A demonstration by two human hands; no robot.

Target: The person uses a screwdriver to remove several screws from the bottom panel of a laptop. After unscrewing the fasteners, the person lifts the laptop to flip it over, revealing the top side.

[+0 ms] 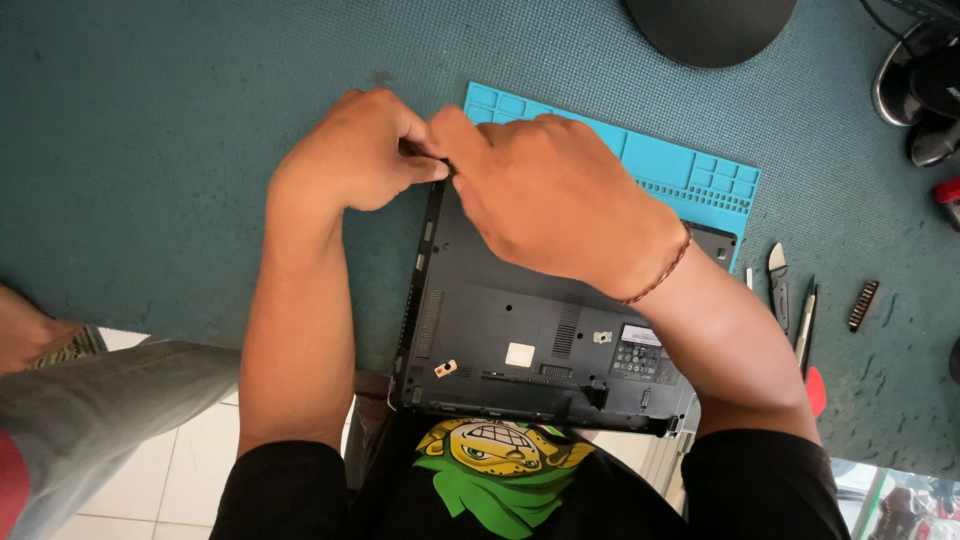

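Black laptop lies underside-up, its far corner pinched by left hand and right hand.

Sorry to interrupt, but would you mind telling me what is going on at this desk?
A person is working on a black laptop lying bottom-up on a teal-covered table, partly over a blue work mat. Both hands meet at its far left corner: the left hand and the right hand pinch something small and dark there, too hidden to identify. Hand tools lie unused to the right of the laptop.

Black sleeves, red braided wristband.
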